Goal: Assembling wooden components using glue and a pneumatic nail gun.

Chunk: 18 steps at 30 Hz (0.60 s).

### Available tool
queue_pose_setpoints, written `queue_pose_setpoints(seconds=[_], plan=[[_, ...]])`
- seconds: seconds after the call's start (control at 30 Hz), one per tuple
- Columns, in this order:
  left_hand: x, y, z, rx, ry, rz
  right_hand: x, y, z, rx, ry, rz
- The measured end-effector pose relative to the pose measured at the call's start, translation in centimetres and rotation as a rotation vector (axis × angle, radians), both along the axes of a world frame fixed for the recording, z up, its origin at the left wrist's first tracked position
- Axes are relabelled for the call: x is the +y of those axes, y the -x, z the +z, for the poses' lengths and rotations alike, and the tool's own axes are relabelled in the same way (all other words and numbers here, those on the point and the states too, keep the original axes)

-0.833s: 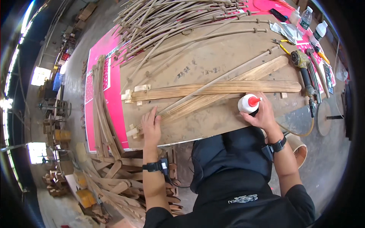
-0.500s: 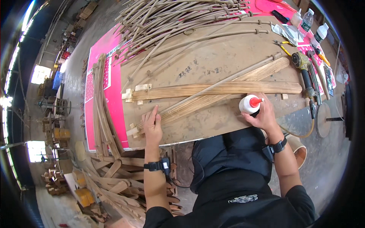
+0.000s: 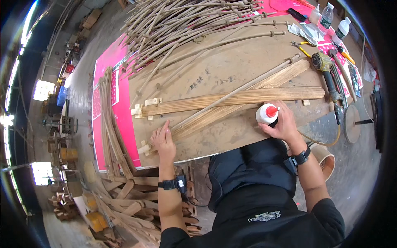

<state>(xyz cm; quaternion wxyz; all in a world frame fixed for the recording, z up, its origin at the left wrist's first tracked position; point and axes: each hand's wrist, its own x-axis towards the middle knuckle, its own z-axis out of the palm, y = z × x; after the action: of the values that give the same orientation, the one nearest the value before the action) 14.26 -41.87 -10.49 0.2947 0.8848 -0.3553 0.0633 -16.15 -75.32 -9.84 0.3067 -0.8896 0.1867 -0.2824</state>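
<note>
My right hand (image 3: 286, 124) grips a white squeeze bottle (image 3: 263, 116) with a red nozzle cap, held at the near edge of the worktable. My left hand (image 3: 164, 142) lies with its fingers stretched over the lower-left end of a diagonal wooden slat (image 3: 198, 125) and a thin turned rod (image 3: 231, 94). That rod runs along the slat and crosses over a second, darker-grained slat (image 3: 248, 97). Small wooden blocks (image 3: 153, 101) sit around the left end of the second slat. What lies under my left palm is hidden.
Many thin rods (image 3: 186, 25) are heaped at the back. More slats lean at the left edge (image 3: 108, 120). On the right are pliers (image 3: 304, 48), an air tool (image 3: 326, 70) with a hose, and plastic bottles (image 3: 326, 17). Wooden pieces (image 3: 128, 198) are piled below, left.
My left hand has settled lower over the slat's left end, with its fingers closer together. The view has shifted slightly; my right hand still holds the bottle.
</note>
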Motion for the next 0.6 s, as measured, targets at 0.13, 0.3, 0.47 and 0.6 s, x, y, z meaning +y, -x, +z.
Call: queue_pose_setpoints(seconds=[0.13,0.3,0.47,0.6], plan=[[-0.3,0.2,0.2,0.000,0.000,0.029,-0.2,0.2,-0.2,-0.008,0.020,-0.005],[-1.5,0.7,0.6,-0.169,0.037,0.072,-0.4,0.2,0.0,0.012,0.016,0.018],[-8.2,4.1,2.6,-0.360,-0.037,-0.183,-0.2,-0.3,0.5,0.010,0.003,0.036],[-15.7,6.9,2.5,-0.264,0.008,-0.301,-0.2,0.2,-0.6,-0.034,0.034,0.029]])
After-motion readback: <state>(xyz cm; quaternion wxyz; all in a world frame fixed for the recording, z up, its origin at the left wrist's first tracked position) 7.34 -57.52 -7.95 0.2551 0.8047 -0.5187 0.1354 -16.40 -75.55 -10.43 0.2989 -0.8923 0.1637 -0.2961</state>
